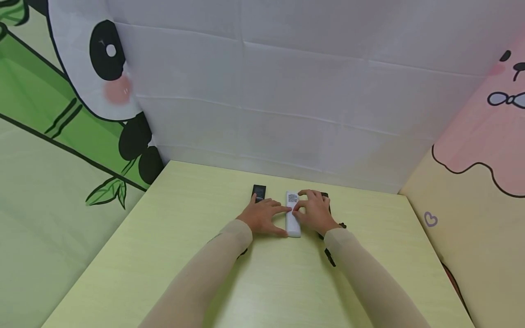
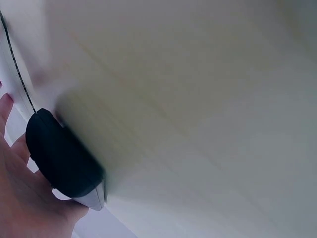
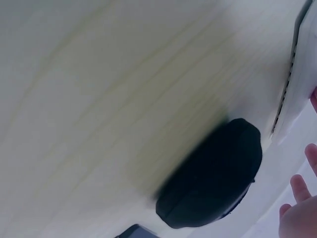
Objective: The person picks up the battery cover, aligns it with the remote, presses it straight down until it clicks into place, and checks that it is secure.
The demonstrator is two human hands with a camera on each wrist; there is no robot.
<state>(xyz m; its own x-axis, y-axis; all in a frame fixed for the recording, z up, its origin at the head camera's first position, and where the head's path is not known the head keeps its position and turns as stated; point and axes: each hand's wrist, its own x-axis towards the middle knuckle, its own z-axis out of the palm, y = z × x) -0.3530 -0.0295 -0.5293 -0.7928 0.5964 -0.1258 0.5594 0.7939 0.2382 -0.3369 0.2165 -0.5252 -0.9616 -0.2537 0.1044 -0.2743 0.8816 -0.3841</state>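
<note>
On the table point(image 1: 209, 205), a dark block point(image 1: 259, 192) has its near end hidden by your left hand point(image 1: 262, 218); its pale print is too small to read. Your left fingers are spread, with forefinger and thumb touching the left edge of the slim white device point(image 1: 293, 225), which lies between your hands. Its printed label point(image 1: 293, 198) can't be read. Your right hand point(image 1: 315, 212) has bent fingers at its right edge; you can't tell whether they grip. Behind that hand, a dark object point(image 1: 325, 195) is mostly covered.

Right hand point(image 3: 300, 210) near rounded black object point(image 3: 212, 176)
</note>
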